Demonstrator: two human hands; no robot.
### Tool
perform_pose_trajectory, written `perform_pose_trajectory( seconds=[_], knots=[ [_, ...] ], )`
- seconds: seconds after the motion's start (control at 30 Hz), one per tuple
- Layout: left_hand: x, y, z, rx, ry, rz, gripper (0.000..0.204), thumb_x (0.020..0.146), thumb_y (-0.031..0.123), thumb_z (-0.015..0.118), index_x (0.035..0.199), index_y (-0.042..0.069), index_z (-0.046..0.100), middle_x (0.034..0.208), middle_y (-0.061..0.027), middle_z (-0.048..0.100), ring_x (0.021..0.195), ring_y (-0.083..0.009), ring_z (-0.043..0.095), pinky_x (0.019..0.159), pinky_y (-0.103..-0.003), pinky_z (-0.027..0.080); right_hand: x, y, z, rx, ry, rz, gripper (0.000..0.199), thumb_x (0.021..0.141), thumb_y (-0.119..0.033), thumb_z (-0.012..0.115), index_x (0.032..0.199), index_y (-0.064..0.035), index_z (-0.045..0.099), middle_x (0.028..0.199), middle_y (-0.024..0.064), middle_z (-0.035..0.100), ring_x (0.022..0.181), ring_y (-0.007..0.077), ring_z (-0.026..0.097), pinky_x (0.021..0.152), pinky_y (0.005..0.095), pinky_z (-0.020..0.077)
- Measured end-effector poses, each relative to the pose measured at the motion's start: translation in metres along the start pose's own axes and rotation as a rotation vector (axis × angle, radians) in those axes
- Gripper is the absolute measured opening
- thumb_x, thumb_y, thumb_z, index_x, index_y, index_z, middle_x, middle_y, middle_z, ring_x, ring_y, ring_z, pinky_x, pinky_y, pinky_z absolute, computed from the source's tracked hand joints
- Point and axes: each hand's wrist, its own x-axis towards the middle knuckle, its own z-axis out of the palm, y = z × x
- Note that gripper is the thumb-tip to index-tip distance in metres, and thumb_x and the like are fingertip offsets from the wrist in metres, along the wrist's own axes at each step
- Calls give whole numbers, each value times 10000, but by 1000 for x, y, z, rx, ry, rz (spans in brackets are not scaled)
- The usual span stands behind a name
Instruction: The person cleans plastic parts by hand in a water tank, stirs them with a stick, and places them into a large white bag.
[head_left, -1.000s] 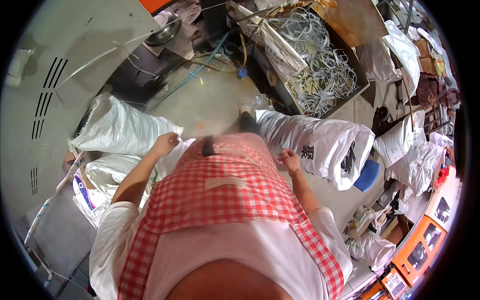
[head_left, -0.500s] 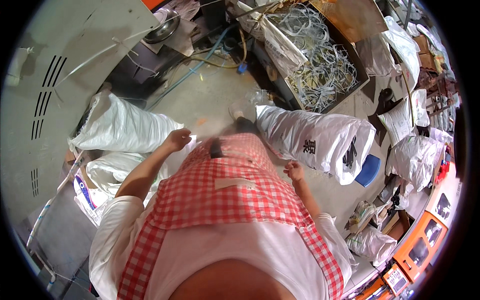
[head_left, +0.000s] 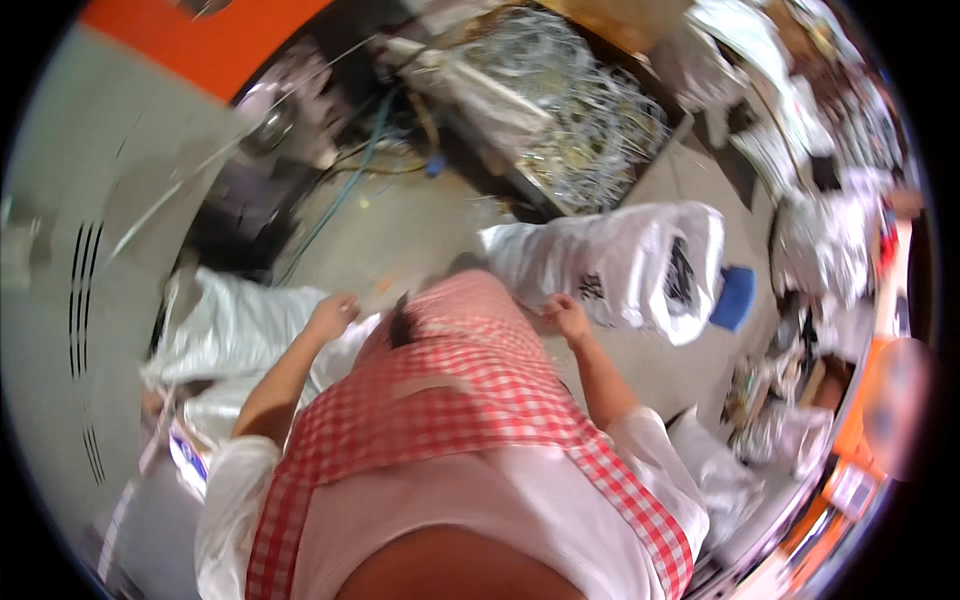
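My left hand [head_left: 332, 318] hangs loosely curled at the left of my red checked apron [head_left: 450, 390]. It is next to a full white woven sack [head_left: 240, 325], and no object shows in its fingers. My right hand [head_left: 567, 317], also curled and seemingly holding nothing, is at the near edge of another stuffed white sack [head_left: 610, 260] lying on its side. Dark printing marks that sack, and something dark shows at its right end. Whether my right hand touches the sack I cannot tell. Motion blurs both hands a little.
A large bin [head_left: 590, 190] of tangled clear plastic strips stands ahead. Blue and yellow hoses [head_left: 345, 205] cross the floor. A grey machine panel [head_left: 60, 180] rises on the left. A blue object [head_left: 733, 298] and more white sacks [head_left: 825, 245] lie to the right.
The whole view has shifted and turned. My right hand has risen closer to the sack on the right; my left hand sits lower and further left. Neither has visibly picked anything up.
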Motion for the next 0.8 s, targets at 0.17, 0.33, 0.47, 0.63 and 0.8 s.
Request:
perform_pose_trajectory(
  seconds=[0.17,0.33,0.47,0.63,0.8],
  knots=[
    [3,3,20,-134,-25,-63,219,777,198,606,938,50,605,800,-141,628,713,-253,610,659,-319,475,13,76,-33,-432,46,-188,129,768,-41,576,889,1,594,763,60,621,697,149,604,645,281,494],
    [13,40,49,-277,-180,-5,192,807,161,576,900,-6,587,728,-109,612,671,-149,577,612,-283,470,-71,35,-68,-616,99,-76,136,727,-62,614,856,-28,638,788,113,662,713,170,636,653,298,492],
    [40,114,73,-189,-273,-14,262,814,206,568,958,-11,590,752,-105,613,689,-154,580,634,-290,469,-105,85,-142,-761,524,-4,215,805,-241,558,857,-57,656,701,137,646,658,250,635,654,346,483],
    [95,252,129,-173,-165,175,476,828,199,616,1225,6,438,1106,-108,577,931,-155,546,809,-287,438,-97,141,-302,-108,926,241,379,841,-346,559,954,15,592,737,116,631,634,229,616,652,347,483],
    [104,456,194,-663,59,71,840,776,231,676,1384,15,138,1430,-150,222,1246,-292,331,964,-373,357,-7,96,-446,-64,950,-260,763,691,-436,707,1182,84,440,1168,246,508,1100,309,496,923,354,388]
  ],
)
